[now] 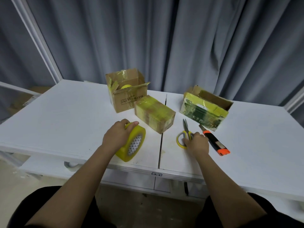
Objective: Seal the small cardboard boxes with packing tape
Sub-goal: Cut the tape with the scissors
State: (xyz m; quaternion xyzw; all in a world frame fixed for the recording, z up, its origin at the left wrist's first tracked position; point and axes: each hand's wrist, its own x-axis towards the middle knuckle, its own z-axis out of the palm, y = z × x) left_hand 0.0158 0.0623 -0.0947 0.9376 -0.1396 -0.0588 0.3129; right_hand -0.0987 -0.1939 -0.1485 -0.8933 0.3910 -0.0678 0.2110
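My left hand (117, 134) grips a large yellow roll of packing tape (133, 145) standing on edge on the white table (65, 116). My right hand (196, 142) rests on the yellow handles of a pair of scissors (185, 134) lying with blades pointing away from me. Between and beyond my hands lies a small closed cardboard box (154, 113) wrapped in yellowish tape. Behind it stands an open brown box (127, 91) with a yellow roll inside. At the right sits an open green and white box (204, 111).
An orange and black utility knife (214, 141) lies just right of my right hand, its blade toward the green box. A seam (160, 143) runs through the tabletop between my hands. Grey curtains hang behind the table.
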